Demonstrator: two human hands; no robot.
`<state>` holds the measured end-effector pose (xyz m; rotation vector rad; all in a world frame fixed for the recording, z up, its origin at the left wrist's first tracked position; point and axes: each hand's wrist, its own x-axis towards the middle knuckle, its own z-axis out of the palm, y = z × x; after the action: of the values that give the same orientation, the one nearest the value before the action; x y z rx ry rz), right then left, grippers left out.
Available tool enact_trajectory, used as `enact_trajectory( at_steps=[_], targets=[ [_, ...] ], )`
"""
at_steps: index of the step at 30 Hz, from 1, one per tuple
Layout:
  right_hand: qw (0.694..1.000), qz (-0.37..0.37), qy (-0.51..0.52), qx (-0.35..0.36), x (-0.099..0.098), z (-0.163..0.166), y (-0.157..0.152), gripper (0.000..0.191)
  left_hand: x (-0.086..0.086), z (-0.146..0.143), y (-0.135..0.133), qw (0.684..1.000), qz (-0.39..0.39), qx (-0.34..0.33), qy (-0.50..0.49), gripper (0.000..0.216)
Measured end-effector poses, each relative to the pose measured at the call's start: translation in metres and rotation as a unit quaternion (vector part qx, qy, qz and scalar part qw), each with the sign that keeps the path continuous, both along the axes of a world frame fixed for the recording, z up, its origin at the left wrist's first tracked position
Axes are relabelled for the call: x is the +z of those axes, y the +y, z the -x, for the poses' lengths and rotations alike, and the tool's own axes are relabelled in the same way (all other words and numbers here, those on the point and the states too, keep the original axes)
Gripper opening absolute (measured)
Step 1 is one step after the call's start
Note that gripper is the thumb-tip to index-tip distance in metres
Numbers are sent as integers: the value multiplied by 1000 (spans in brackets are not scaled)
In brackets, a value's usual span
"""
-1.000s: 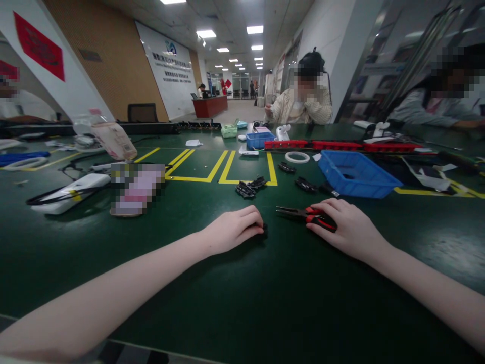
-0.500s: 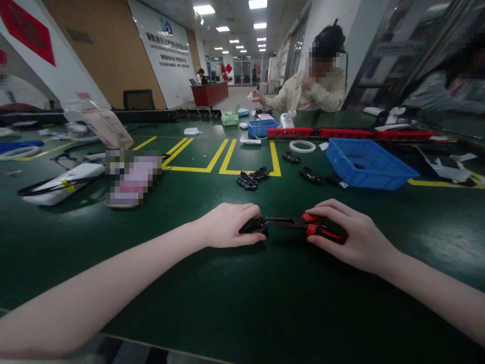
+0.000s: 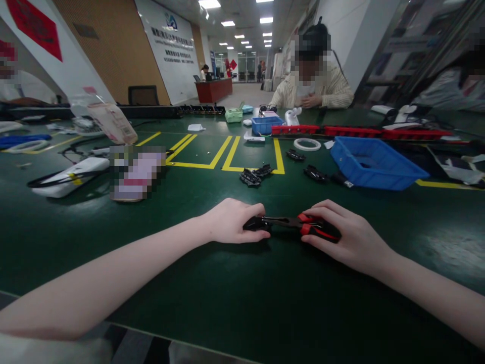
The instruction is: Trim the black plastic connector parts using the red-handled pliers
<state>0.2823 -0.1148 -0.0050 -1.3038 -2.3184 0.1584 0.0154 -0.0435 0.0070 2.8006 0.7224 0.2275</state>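
Low over the green table, my left hand [image 3: 237, 221] grips a small black plastic part [image 3: 254, 223] between thumb and fingers, which hide much of it. My right hand [image 3: 346, 232] is wrapped round the red and black handles of long-nose pliers [image 3: 320, 229]. The pliers point left, and their jaw tips meet the black part at my left fingertips. Whether the tips pinch it or only touch it, I cannot tell. Beyond my hands lie similar black plastic pieces [image 3: 250, 177], with more of them [image 3: 315, 173] to the right.
A blue bin [image 3: 379, 164] stands at the right, with a white ring [image 3: 307, 144] and a long red strip [image 3: 356, 132] behind it. To the left are a phone [image 3: 138, 177], a white device with a black strap [image 3: 71, 177] and a bottle [image 3: 113, 124]. Across the table sits a person [image 3: 314, 86].
The pliers and my right hand have shifted slightly left, closer to my left hand. Across the table, the person's outstretched arm has drawn in. My view has turned a little.
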Motion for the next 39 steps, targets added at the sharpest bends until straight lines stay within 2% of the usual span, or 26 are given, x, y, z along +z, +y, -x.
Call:
enact_trajectory(
  at_steps=[7,15,28,35,39],
  targets=[
    [999,-25,-34,12,-4,0,0,31,0,2,1,1000,-8,-14,-7,38],
    [994,-92,-59,17,-4,0,-2,34,1,1,-1,1000,-16,-2,9,36],
    [995,-79,-55,32,1,2,-1,34,-2,1,-2,1000,-11,-19,-5,40],
    [995,-77,-55,41,0,3,-1,33,2,-3,-9,998,48,-7,-46,38],
    [993,-87,-63,42,-2,2,-2,35,1,-6,-12,999,25,-1,-27,44]
  ],
)
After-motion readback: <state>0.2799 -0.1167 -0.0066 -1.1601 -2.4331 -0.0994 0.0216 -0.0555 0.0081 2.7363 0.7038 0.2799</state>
